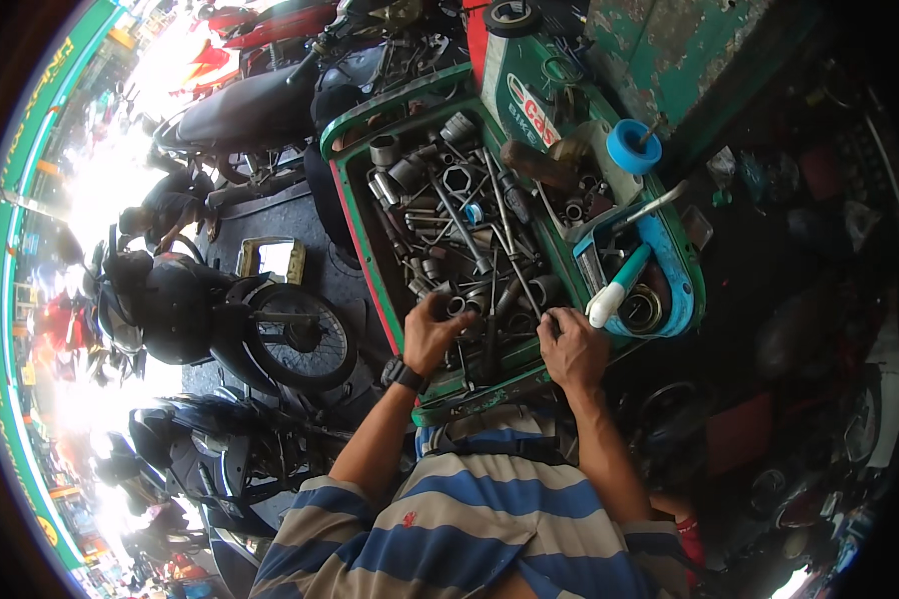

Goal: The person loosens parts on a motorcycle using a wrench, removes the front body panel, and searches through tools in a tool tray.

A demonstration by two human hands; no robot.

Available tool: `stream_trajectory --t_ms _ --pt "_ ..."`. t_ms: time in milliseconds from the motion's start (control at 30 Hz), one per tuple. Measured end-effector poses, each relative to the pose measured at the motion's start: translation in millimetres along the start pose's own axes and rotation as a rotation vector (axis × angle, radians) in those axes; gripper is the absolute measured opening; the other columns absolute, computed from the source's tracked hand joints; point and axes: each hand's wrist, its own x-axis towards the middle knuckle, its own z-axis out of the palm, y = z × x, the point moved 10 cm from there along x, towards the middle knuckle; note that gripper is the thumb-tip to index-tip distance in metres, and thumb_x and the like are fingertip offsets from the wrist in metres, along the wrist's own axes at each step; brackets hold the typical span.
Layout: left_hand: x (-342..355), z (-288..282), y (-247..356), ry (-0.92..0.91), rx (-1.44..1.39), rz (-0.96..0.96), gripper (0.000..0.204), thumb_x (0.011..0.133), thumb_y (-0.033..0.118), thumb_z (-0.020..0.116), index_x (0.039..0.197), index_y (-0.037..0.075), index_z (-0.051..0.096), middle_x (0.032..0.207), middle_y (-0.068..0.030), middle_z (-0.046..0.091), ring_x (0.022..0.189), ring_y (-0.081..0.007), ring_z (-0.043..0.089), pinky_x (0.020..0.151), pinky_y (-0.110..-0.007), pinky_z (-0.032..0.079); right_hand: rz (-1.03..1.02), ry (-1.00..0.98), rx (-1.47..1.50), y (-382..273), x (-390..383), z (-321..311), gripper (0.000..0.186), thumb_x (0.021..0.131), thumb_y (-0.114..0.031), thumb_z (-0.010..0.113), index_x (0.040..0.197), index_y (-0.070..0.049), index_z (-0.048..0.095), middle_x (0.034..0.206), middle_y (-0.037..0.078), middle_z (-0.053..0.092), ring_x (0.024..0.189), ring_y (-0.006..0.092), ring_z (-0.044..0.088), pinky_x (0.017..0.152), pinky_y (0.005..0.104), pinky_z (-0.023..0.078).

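Observation:
A deep green metal tray (481,397) in front of me holds a jumble of sockets, wrenches and rods. Over its near left part is my left hand (433,334), thumb and fingers apart, beside a round socket (456,305). My right hand (575,349) lies at the near right edge of the tray with its fingers curled together. A long thin metal rod (524,282) runs to its fingertips; whether they grip it is unclear. A large ring-shaped socket (457,181) and a blue-ringed part (474,214) lie farther back among the tools.
Right of the tray, a blue container (681,290) holds a white-and-teal handled tool (619,287). A blue round cup (633,148) stands behind it. Parked motorcycles (185,309) fill the left side, near a yellowish rectangular frame (272,260). A worn green panel (659,60) rises at the back.

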Motion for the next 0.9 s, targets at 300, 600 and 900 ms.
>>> stream_trajectory --t_ms 300,600,900 --pt "44 -52 -28 0.242 -0.425 -0.17 0.036 0.094 0.027 0.072 0.114 -0.002 0.064 0.088 -0.0089 0.071 0.074 -0.014 0.067 0.066 -0.027 0.053 -0.059 0.017 -0.01 -9 4 -4 0.014 0.089 -0.022 0.068 0.09 -0.008 0.072 0.088 0.01 0.072 0.076 0.0346 0.068 0.065 0.0408 0.054" --pt "-6 -80 -79 0.236 -0.306 -0.299 0.03 0.097 0.027 0.068 0.108 -0.001 0.065 0.076 -0.0016 0.065 0.058 -0.007 0.057 0.047 -0.023 0.041 -0.012 -0.036 -0.017 -1 0 -5 0.016 0.09 -0.021 0.067 0.091 -0.007 0.072 0.089 0.012 0.071 0.078 0.0357 0.068 0.067 0.0417 0.054" --pt "-44 -63 -85 0.315 -0.443 -0.421 0.028 0.095 0.029 0.07 0.102 0.001 0.068 0.07 -0.0008 0.064 0.052 -0.0051 0.053 0.046 -0.021 0.038 -0.052 -0.041 -0.019 -12 1 -12 0.017 0.09 -0.021 0.067 0.093 -0.005 0.072 0.092 0.015 0.071 0.082 0.0377 0.067 0.069 0.0429 0.054"
